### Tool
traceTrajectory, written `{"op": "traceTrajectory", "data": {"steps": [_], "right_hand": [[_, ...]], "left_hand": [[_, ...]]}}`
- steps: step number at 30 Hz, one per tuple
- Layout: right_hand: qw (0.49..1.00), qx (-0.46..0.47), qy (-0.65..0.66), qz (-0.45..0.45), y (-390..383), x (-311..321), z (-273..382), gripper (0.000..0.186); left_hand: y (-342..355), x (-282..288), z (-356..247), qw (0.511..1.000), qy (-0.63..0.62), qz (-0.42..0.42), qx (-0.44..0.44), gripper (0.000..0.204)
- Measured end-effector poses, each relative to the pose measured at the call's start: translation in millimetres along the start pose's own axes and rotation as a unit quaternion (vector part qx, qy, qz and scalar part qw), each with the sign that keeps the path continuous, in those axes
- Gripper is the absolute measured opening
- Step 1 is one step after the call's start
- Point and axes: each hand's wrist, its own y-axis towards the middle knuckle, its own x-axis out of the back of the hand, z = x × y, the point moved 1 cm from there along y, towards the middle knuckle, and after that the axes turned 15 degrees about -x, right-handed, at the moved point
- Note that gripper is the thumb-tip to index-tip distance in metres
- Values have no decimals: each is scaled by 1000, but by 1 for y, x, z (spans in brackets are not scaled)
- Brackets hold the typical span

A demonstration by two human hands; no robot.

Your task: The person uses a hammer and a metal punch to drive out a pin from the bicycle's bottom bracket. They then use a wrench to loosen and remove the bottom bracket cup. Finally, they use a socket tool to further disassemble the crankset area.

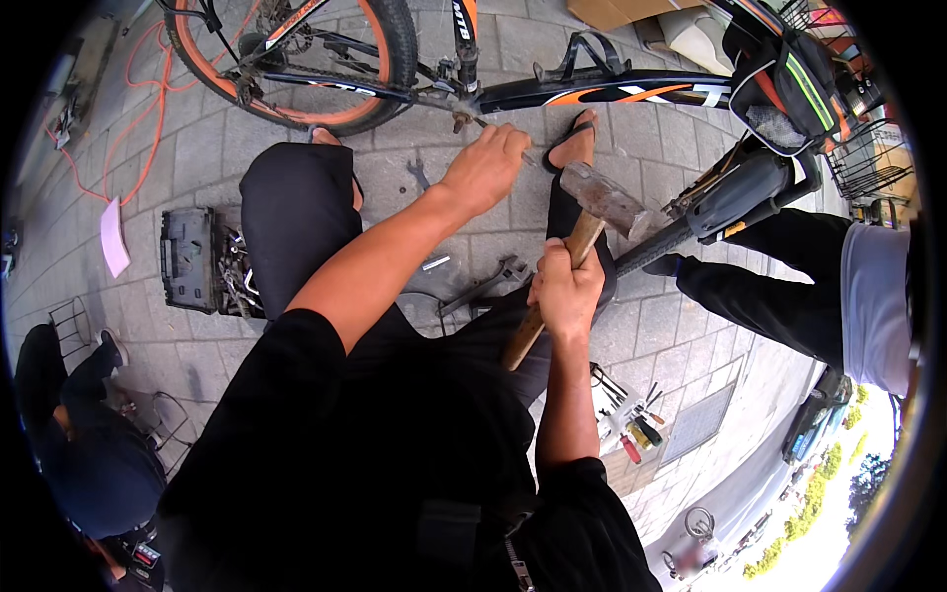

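My left hand (485, 166) is closed around a thin metal tool (478, 121) at the bike's bottom bracket (462, 117). My right hand (569, 291) grips the wooden handle of a hammer (604, 199), its heavy worn head raised just right of my left hand. The black and orange bike frame (528, 94) spans the top of the view. Between and near my legs lie a small wrench (418, 175), a short metal cylinder (436, 262) and a large wrench (478, 291) on the paving.
An open toolbox (187, 259) sits left, near an orange cord (158, 94) and pink sheet (113, 237). Screwdrivers (641, 429) lie at lower right. One person (779, 306) is close on my right, another (89, 454) at lower left. A wire basket (868, 158) is upper right.
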Motion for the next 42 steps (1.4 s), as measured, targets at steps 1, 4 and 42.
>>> {"op": "traceTrajectory", "data": {"steps": [1,4,42], "right_hand": [[1000,4,3,3,0,-1,1,15],[1000,-1,29,6,0,-3,3,16],[1000,-8,-9,22,11,-14,-6,18]], "left_hand": [[-1,-1,1,1000,3,-11,-2,37],[-4,-1,6,1000,11,-13,-3,37],[0,-6,12,999,1,-38,4,32]]}}
